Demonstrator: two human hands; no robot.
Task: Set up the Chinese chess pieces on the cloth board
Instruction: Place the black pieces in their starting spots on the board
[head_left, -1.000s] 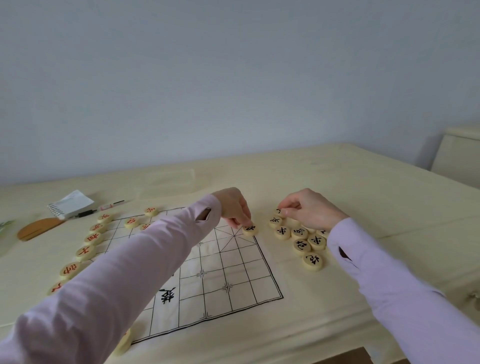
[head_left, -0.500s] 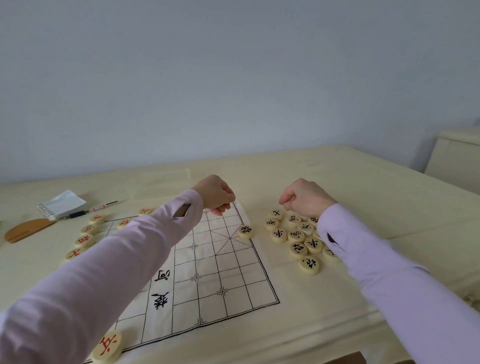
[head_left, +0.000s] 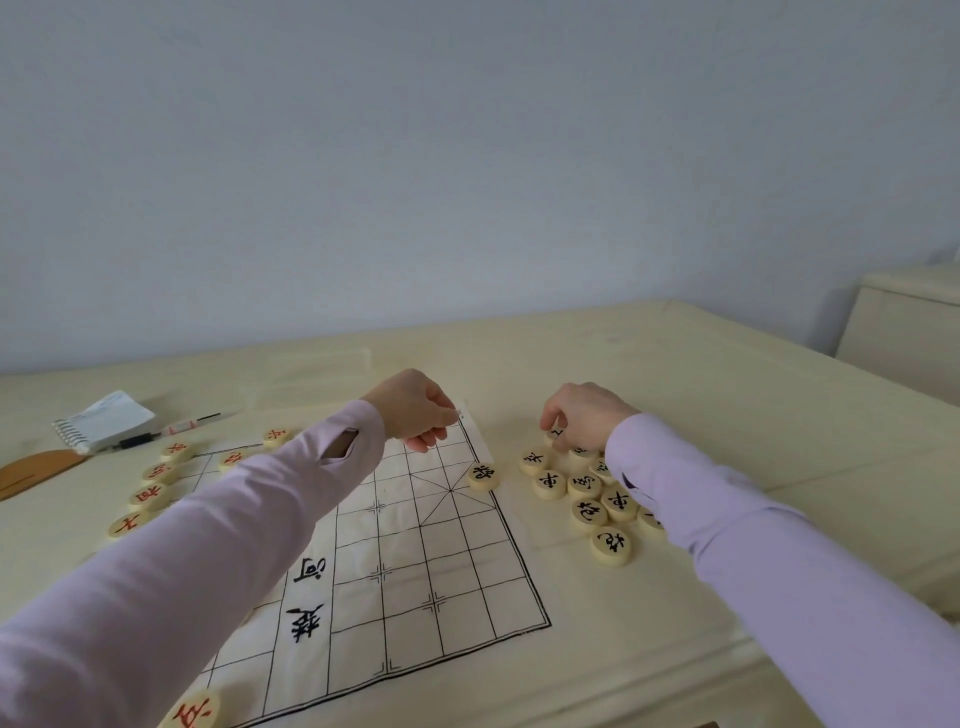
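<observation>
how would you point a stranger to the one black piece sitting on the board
Find the cloth board and follow its right edge line. One black-lettered piece sits on that line alone; the other black-lettered pieces are heaped off the cloth, further right.

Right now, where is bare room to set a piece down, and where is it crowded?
Free: on the cloth board, the grid between the river characters and its right border, nearer than the lone black piece; also the table strip between that border and the black pile. Crowded: that pile at the right hand, and the red row by the left border.
</observation>
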